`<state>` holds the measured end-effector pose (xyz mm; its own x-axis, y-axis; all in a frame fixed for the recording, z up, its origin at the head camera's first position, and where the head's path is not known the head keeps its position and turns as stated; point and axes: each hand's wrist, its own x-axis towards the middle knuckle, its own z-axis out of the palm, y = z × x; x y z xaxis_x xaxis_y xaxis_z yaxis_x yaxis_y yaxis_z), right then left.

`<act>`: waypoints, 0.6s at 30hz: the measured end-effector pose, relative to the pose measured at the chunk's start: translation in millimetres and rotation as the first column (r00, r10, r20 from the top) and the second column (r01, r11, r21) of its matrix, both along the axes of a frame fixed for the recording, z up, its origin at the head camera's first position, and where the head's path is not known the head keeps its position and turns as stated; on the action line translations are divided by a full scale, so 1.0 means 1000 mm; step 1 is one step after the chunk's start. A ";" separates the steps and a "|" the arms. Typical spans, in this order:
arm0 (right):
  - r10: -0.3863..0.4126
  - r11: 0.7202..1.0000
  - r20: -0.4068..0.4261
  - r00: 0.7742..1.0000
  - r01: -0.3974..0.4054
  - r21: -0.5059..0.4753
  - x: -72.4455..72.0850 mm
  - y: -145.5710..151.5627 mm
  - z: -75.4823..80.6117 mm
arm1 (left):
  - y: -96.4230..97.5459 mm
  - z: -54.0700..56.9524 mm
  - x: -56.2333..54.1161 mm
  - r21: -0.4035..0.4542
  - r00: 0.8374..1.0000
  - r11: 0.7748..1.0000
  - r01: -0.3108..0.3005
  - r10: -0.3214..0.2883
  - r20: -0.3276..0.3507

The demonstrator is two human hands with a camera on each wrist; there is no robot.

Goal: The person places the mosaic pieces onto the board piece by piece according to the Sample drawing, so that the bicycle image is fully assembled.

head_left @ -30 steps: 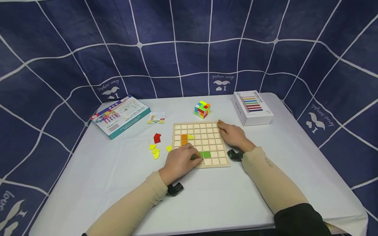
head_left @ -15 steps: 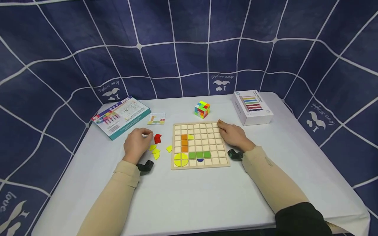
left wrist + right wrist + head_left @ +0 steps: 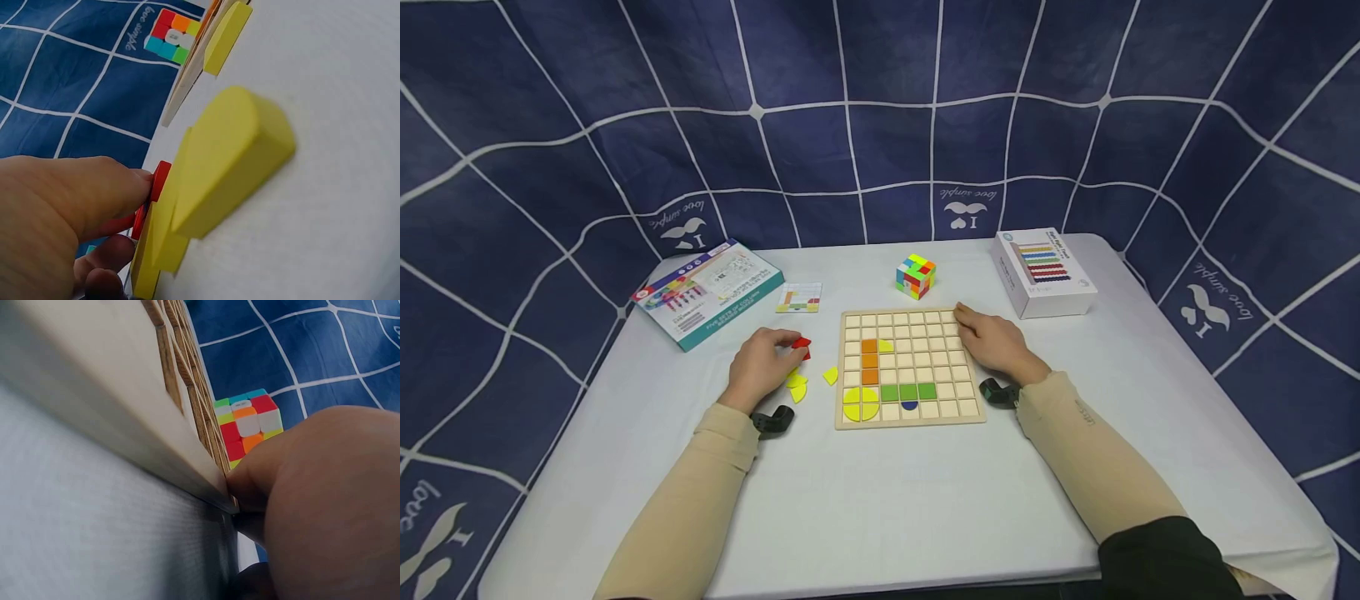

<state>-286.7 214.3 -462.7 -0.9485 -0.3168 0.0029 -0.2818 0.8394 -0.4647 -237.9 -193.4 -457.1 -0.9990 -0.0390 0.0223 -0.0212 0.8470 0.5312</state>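
In the head view my left hand (image 3: 762,368) is at the left of the board, its thumb and fingertip pinching a red tile (image 3: 802,342). The left wrist view shows the thumb against the red tile (image 3: 161,180), beside several yellow quarter-round tiles (image 3: 225,156). How the fingers lie behind it is partly hidden. My right hand (image 3: 996,343) grips the upper right edge of the wooden grid board (image 3: 913,425). On the board are orange squares (image 3: 869,361), green squares (image 3: 908,392), a yellow circle of quarter pieces (image 3: 861,404), another yellow piece (image 3: 886,346) and a blue half-round (image 3: 910,406).
A pattern card (image 3: 799,297) lies behind the loose tiles. Further left is a flat teal-edged box (image 3: 711,292). A puzzle cube (image 3: 915,277) stands behind the board, and a white box (image 3: 1045,275) at the back right. One yellow tile (image 3: 831,376) lies by the board's left edge.
My left hand has left the board's lower part, uncovering the blue half-round and yellow circle. It moved left, then onto the red tiles. The right hand has stayed on the board's edge.
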 end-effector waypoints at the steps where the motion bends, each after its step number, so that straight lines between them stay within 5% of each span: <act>1: 0.001 1.000 -0.001 1.000 -0.001 0.002 0.000 0.000 0.000 | 0.000 0.000 0.000 -0.001 1.000 1.000 0.001 -0.001 -0.001; 11: -0.007 1.000 -0.006 1.000 0.007 0.003 0.000 0.000 0.000 | 0.001 0.000 -0.001 -0.020 1.000 1.000 0.015 -0.014 0.016; 18: -0.008 1.000 0.005 1.000 0.008 -0.005 0.001 0.000 0.001 | -0.002 -0.002 -0.002 0.011 0.999 0.999 -0.040 0.040 0.002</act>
